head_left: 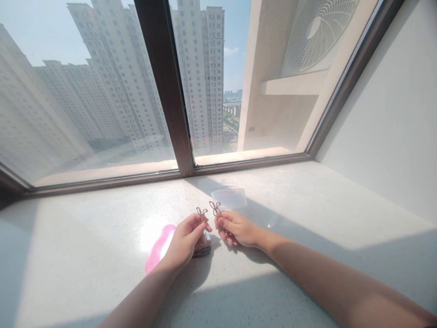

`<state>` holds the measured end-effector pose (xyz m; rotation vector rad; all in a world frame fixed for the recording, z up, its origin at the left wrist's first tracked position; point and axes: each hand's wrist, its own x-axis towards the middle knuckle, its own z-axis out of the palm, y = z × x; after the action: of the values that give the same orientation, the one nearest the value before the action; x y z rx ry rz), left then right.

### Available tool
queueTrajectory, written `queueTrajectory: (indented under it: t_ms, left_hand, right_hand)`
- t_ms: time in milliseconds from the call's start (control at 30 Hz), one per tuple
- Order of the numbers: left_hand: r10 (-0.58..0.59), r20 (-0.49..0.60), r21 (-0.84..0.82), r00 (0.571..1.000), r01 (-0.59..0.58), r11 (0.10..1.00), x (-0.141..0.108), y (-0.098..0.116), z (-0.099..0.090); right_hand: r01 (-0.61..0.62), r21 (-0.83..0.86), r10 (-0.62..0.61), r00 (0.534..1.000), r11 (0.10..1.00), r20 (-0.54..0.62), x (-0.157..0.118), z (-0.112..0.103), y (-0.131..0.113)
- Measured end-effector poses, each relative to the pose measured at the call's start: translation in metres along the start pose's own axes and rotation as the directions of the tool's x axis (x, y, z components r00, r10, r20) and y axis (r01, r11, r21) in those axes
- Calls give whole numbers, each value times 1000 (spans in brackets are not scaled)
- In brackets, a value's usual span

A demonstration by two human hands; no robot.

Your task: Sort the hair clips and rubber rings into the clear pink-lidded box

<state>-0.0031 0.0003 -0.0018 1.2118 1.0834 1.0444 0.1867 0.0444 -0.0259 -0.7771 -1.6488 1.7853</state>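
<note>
My left hand (190, 233) pinches a small brown bunny-shaped wire piece (201, 212) between thumb and fingers, its two ear loops pointing up. A second, similar bunny-shaped wire piece (215, 209) stands up from the pinch of my right hand (235, 228), close beside the first but apart from it. Their lower ends are hidden by my fingers. Under and just right of my left hand lies a dark bundle (202, 252), partly covered, with what looks like clear plastic around it. A pink rounded flat item (159, 250) lies left of my left hand, bright with glare.
A translucent white plastic box or pouch (229, 197) lies behind my hands on the pale speckled sill (102, 218). A small clear strip (272, 220) lies to the right. The brown-framed window (167, 91) borders the sill at the back, a white wall (385, 118) at right.
</note>
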Motion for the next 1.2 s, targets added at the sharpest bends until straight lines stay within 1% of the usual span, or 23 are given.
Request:
queueTrajectory:
  t_ms: [233,433,600,767,867,967,1067,1133,1200]
  left_hand:
    - [0,1,2,1000,0,1000,0,-1,0]
    - [28,-11,-22,1000,-28,999,1,-4,0]
    - [40,-9,-8,999,-40,999,0,-7,-1]
    - [91,-9,-27,996,-91,995,-1,-6,0]
    - [133,-2,-9,991,-133,991,-2,-4,2]
    - [181,-7,74,983,-180,981,-3,-2,4]
    - [285,-31,247,958,-269,931,-4,-1,4]
    - [345,-1,363,939,-321,875,-5,-1,2]
    - [366,46,430,930,-349,833,-5,-2,1]
  right_hand:
    - [1,-6,-1,1000,1000,-10,-1,1,-2]
    - [27,-21,-27,999,999,-21,-4,6,-4]
    - [68,-114,-70,997,991,-13,-8,12,-6]
    - [94,-197,-83,995,976,61,-12,13,-11]
    - [128,-249,-105,989,960,106,-15,13,-15]
    - [143,-291,-110,986,946,128,-17,13,-17]
    - [147,-340,-107,985,929,132,-17,14,-20]
    - [159,-394,-115,984,905,133,-18,14,-22]
    - [165,-441,-113,983,882,143,-18,15,-24]
